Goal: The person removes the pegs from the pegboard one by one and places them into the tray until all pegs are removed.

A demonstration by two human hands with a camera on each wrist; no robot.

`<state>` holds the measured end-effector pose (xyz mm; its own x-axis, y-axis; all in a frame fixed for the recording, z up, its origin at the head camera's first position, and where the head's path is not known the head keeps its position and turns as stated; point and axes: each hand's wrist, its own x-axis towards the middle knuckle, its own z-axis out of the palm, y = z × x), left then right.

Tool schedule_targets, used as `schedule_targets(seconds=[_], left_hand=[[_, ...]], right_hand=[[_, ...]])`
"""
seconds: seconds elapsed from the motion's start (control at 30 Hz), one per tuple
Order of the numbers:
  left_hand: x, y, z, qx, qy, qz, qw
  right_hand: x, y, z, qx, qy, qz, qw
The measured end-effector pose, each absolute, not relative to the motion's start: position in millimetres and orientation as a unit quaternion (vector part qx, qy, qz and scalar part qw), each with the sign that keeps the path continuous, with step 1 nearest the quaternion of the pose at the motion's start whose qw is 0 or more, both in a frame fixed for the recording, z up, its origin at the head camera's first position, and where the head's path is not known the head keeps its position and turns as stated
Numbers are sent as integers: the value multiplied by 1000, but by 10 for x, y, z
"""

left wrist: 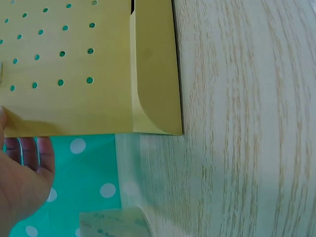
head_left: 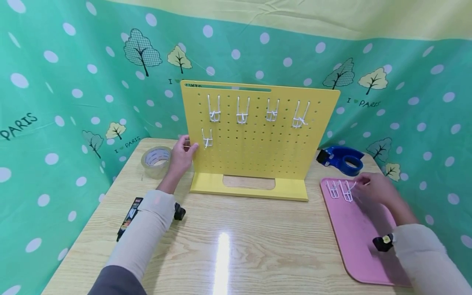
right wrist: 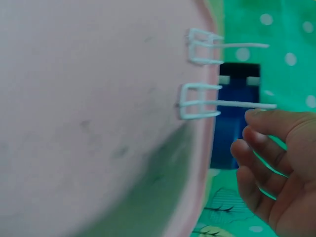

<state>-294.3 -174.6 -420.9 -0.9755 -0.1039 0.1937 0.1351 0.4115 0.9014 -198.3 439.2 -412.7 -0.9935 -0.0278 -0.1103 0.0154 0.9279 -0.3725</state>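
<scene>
A yellow pegboard (head_left: 258, 157) stands upright on its base at the table's centre. White wire hooks (head_left: 242, 119) hang on it: several in the top row, one lower at the left. My left hand (head_left: 182, 155) grips the board's left edge, thumb in front and fingers behind, as the left wrist view also shows. At the far end of a pink tray (head_left: 354, 246), two more white hooks lie with prongs over the rim. My right hand (head_left: 377, 188) is at the nearer hook (right wrist: 237, 103), thumb tip right at its long prong, the other fingers loosely bent below.
A roll of clear tape (head_left: 146, 164) sits left of the board, beyond a black packet (head_left: 129, 217) near the left forearm. Behind the tray is a blue tape dispenser (head_left: 336, 157). A green dotted curtain (head_left: 85, 172) encloses the table's back and sides.
</scene>
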Motion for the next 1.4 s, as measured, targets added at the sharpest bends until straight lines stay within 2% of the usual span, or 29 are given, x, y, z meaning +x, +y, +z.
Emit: schedule_targets(seconds=[0.23,0.4,0.73,1.1,1.4], left_hand=[[-2942,-1737,-4203,-10,-836,-537,111],[-2938,-1738,-4200,-6,-837,-536,109],[-2942,-1751,-4199,-2,-836,-538,106],[-2939,-1736,-4233,1,-837,-537,103],[-2931,-1734,-4221,0,-834,-542,105]], right_hand=[[-1988,4203,-3896,-10,979,-202,-1],[-2003,3917,-3752,-11,980,-197,-10],[-2115,3008,-3660,-110,966,-223,-70],[-2293,2048,-3701,-204,946,-237,-91],[-2457,1265,-3724,-260,918,-241,-181]])
